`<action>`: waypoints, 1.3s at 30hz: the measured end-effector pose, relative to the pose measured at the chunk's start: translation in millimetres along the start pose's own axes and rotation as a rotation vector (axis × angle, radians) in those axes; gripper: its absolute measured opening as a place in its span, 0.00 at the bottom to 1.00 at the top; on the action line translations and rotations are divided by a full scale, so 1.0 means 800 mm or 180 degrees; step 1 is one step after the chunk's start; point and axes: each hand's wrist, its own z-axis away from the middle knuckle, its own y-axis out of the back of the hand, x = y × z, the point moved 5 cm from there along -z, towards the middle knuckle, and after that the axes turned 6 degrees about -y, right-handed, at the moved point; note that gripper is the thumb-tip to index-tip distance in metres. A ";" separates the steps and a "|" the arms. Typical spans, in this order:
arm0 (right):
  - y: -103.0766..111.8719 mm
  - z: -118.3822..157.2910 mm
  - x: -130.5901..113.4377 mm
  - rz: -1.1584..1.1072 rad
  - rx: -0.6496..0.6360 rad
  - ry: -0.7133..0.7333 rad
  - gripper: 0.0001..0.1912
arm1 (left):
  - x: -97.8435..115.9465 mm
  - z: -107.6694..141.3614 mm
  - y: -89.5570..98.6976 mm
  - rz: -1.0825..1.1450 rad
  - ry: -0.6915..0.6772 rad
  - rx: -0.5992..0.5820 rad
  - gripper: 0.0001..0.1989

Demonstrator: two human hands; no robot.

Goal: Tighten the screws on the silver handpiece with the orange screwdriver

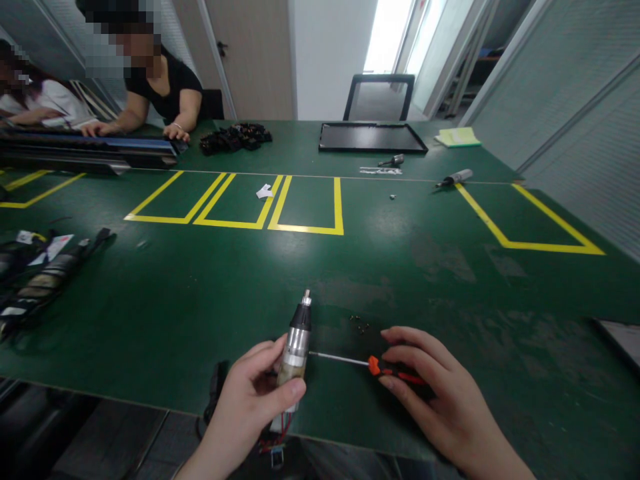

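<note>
My left hand [260,387] is wrapped round a cylindrical electric driver [299,343] with a black collar and a metal tip pointing away from me. Red wires hang from its near end, by a small part [277,457]. In my right hand [435,393] is the red and black handle of a screwdriver [345,360]. Its thin shaft points left, and the tip is at the side of the driver body; whether it touches cannot be told. Several small screws [359,325] lie on the green table [225,280] just beyond my right hand.
Cable-wrapped tools [45,283] lie at the left. Farther back are yellow tape outlines [306,229], a black pile [236,138], a framed panel [373,137], another driver [456,178] and a yellow-green pad [457,137]. A person [165,93] handles long dark strips [90,148].
</note>
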 end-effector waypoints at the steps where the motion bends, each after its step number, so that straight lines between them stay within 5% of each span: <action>1: 0.000 0.000 0.001 -0.0015 -0.0011 -0.0004 0.05 | 0.000 0.000 0.000 0.0005 -0.0004 -0.0001 0.20; 18: -0.002 -0.001 -0.013 -0.0154 -0.0355 0.0118 0.08 | -0.001 -0.001 0.000 0.0014 -0.0021 0.0012 0.20; 28: 0.003 -0.005 -0.012 -0.0173 -0.0059 0.0279 0.09 | -0.003 -0.001 0.000 -0.0033 -0.0060 -0.0037 0.19; 39: -0.003 0.003 -0.009 -0.0269 -0.0290 0.0158 0.13 | -0.002 0.001 0.001 -0.0042 -0.0094 -0.0082 0.19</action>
